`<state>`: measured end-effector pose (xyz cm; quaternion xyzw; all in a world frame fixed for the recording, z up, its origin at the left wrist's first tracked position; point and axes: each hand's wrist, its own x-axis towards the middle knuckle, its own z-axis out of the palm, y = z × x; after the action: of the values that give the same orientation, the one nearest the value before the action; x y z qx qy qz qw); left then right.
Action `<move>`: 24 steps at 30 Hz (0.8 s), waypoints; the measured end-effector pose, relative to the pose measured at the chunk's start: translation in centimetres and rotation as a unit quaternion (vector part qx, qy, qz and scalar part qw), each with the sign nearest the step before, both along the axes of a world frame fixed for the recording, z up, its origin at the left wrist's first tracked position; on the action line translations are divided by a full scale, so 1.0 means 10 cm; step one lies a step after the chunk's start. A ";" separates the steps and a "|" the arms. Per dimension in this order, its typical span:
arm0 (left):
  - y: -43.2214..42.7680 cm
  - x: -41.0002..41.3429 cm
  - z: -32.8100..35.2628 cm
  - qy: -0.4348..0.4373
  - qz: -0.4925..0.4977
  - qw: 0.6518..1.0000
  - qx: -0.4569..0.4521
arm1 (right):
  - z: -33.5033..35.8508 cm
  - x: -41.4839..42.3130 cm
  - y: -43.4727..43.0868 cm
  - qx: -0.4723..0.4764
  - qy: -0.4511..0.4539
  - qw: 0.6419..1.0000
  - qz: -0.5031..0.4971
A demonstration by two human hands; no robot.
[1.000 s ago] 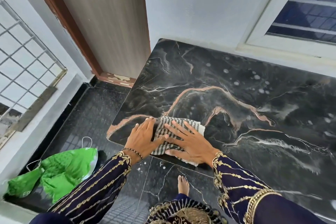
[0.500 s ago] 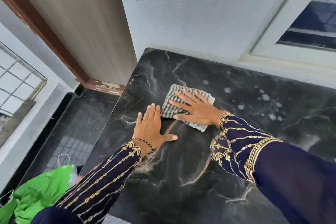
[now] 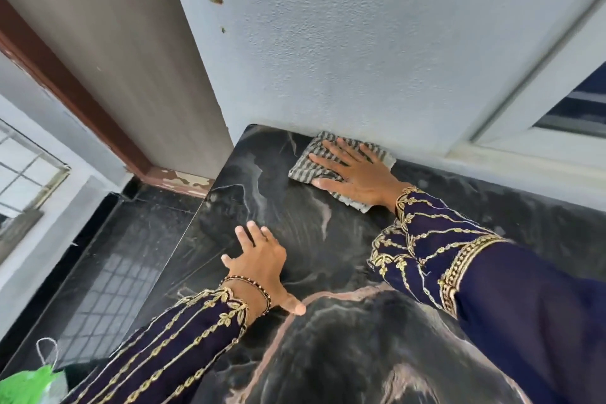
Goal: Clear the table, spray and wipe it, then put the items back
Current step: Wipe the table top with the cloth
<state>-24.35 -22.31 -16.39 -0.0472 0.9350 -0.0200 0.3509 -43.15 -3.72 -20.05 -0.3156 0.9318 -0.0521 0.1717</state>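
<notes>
The black marble table with pink and white veins fills the lower right. A grey-and-white striped cloth lies flat at the table's far left corner, against the wall. My right hand presses down on the cloth, fingers spread and thumb at its near edge. My left hand rests flat on the bare tabletop nearer to me, close to the left edge, holding nothing. Faint wipe streaks show on the marble between the two hands.
A textured white wall backs the table, with a window frame at the right. A wooden door stands at the left. The dark tiled floor lies below the table's left edge, with a green bag on it.
My right hand has pushed the cloth from the near edge across the table to the far corner by the wall. My left hand came off the cloth and stays flat on the marble.
</notes>
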 end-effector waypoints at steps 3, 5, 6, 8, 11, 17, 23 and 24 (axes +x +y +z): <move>0.00 0.01 0.01 0.000 0.012 1.000 0.004 | -0.01 0.06 0.01 0.000 0.013 1.000 -0.003; 0.01 -0.01 0.03 0.001 0.015 1.000 0.007 | -0.01 0.12 0.12 -0.001 0.012 1.000 0.005; 0.01 -0.01 0.03 -0.001 0.016 1.000 0.006 | -0.02 0.16 0.23 -0.002 0.014 1.000 0.007; 0.03 -0.01 0.03 -0.002 0.017 1.000 0.007 | -0.03 0.21 0.50 -0.002 0.030 1.000 0.007; 0.04 0.00 0.03 0.002 0.019 1.000 0.005 | -0.04 0.24 0.81 0.003 0.032 0.999 -0.022; 0.04 0.01 0.07 0.015 0.038 0.999 0.022 | -0.08 0.52 0.73 0.011 0.042 0.997 -0.062; -0.04 0.26 0.11 0.117 0.010 0.993 0.004 | -0.04 1.41 0.64 -0.019 0.030 0.997 -0.062; -0.05 0.36 0.10 0.152 -0.007 0.988 0.001 | -0.04 1.56 0.63 -0.023 0.030 0.997 -0.063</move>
<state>-20.71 -22.83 -15.39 -0.0431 0.9779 -0.0139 0.2043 -27.55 2.54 -20.48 -0.2613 0.9532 -0.0752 0.1325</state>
